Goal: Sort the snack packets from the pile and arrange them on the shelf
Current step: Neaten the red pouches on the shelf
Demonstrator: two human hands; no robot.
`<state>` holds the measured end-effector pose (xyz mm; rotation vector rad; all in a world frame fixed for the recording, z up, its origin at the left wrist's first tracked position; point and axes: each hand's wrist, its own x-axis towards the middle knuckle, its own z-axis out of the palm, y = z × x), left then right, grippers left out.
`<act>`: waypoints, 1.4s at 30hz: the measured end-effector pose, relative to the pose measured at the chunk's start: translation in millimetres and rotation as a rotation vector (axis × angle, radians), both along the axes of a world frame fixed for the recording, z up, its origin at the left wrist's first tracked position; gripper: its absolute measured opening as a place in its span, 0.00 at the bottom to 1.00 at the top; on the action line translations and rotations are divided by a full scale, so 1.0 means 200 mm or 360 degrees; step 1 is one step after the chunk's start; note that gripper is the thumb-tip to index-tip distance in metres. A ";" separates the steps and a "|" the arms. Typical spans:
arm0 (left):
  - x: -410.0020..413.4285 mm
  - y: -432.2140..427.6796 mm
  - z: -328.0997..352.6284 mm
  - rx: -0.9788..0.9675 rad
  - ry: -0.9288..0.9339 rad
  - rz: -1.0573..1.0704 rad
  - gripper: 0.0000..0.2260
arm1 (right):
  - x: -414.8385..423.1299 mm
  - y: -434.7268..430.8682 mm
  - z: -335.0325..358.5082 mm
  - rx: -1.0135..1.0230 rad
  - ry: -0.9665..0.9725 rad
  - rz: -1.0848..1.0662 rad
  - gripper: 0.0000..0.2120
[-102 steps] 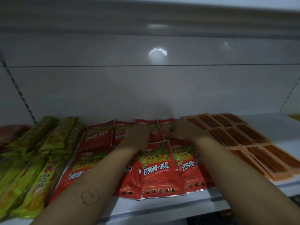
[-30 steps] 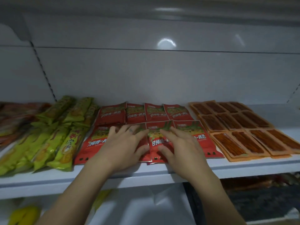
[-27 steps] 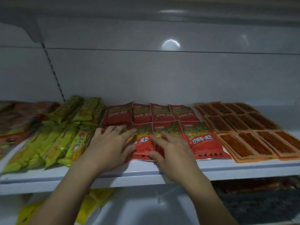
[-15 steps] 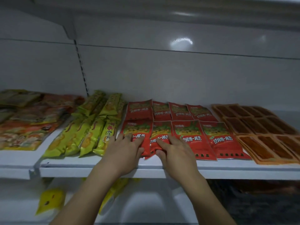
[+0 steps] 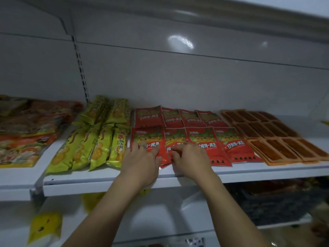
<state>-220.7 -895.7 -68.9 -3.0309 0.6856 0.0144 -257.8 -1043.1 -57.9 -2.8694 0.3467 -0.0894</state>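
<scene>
Two hands, the left hand point(image 5: 142, 162) and right hand point(image 5: 192, 158), rest open and flat on the front row of red snack packets point(image 5: 238, 146) on the white shelf point(image 5: 89, 183), between yellow-green packets point(image 5: 99, 145) and orange packets point(image 5: 277, 138).

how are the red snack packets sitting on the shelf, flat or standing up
Flat. The red packets lie face up on the shelf in two rows, labels showing, none propped upright.
</scene>
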 end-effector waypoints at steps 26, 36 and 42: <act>0.04 0.00 0.06 0.0023 -0.0001 -0.0069 0.26 | -0.01 0.03 -0.02 0.0005 -0.0033 0.0091 0.23; -0.04 -0.08 0.13 -0.0143 -0.0212 -0.0081 0.22 | -0.08 -0.12 0.07 0.0029 -0.0146 0.0081 0.28; -0.19 -0.32 0.16 -0.0216 -0.0261 -0.0149 0.23 | -0.25 -0.42 0.10 0.0056 -0.0186 0.0002 0.32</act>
